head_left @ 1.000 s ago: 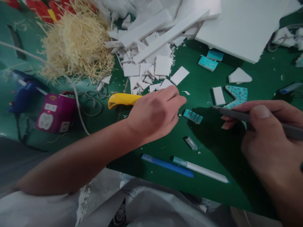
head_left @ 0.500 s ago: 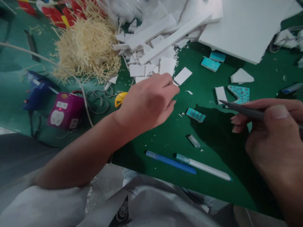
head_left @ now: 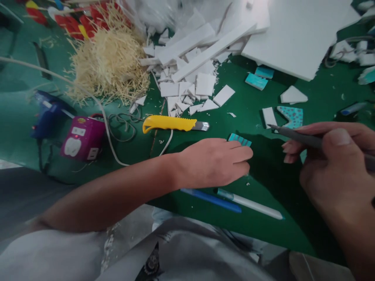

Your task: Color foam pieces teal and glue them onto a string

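Note:
My left hand [head_left: 215,162] lies low over the green mat [head_left: 263,203], fingers curled together beside a small teal striped foam piece [head_left: 239,139]; whether it holds anything is hidden. A clear pen cap that lay there is now covered by this hand. My right hand [head_left: 336,168] is closed on a grey pen [head_left: 295,134], its tip pointing left toward a white foam bit [head_left: 268,117] and a teal dotted foam shape [head_left: 293,116]. A yellow utility knife [head_left: 171,123] lies just beyond my left hand. A blue pen [head_left: 211,198] and a white pen [head_left: 252,203] lie near me.
A heap of white foam offcuts [head_left: 190,74] and a large white foam sheet [head_left: 295,35] sit at the back. Straw-like shreds [head_left: 108,64] pile at the back left. A purple power socket [head_left: 82,138], a blue glue gun [head_left: 47,115] and a white cable [head_left: 102,117] lie at the left.
My left hand has come back from the foam scraps, down and to the right, to the spot beside the teal striped piece. The yellow knife is now uncovered. My right hand barely moved.

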Motion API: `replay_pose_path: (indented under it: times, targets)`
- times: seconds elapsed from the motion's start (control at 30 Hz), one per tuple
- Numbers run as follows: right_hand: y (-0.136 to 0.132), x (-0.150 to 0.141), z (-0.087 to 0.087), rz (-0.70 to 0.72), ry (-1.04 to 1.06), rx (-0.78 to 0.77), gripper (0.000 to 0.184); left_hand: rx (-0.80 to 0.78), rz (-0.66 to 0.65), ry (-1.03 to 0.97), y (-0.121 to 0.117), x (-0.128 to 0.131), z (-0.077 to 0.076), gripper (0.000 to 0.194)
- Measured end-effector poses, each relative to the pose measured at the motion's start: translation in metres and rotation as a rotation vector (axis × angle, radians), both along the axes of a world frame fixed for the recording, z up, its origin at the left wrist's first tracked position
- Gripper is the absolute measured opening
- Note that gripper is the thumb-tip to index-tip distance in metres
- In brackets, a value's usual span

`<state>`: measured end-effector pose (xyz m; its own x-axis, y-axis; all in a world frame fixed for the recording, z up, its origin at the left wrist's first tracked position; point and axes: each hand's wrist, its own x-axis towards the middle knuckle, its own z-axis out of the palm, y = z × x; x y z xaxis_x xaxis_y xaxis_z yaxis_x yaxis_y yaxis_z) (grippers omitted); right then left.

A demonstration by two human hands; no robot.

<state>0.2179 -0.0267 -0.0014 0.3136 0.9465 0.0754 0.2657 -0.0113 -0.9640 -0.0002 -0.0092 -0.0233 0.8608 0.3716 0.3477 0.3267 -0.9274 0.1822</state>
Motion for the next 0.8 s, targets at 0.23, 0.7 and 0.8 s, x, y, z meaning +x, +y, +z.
replay_pose_path:
  times: [0.23,0.7,0.8]
  targets:
    - [0.0023,0.0016,0.0020,0.209,0.241,-0.005,0.033,-0.333,0.405,-0.324,0.0089,-0.0070,0.0022,0.007]
    - [-0.0018,0.0073,-0.0049,0.381,0.321,-0.117,0.022,-0.251,0.285,-0.383,0.0075,-0.0048,0.0024,0.011]
    - [-0.0033,0.0092,-0.0051,0.446,0.329,-0.115,0.018,-0.392,0.258,-0.461,0.0066,-0.0030,0.0054,0.009]
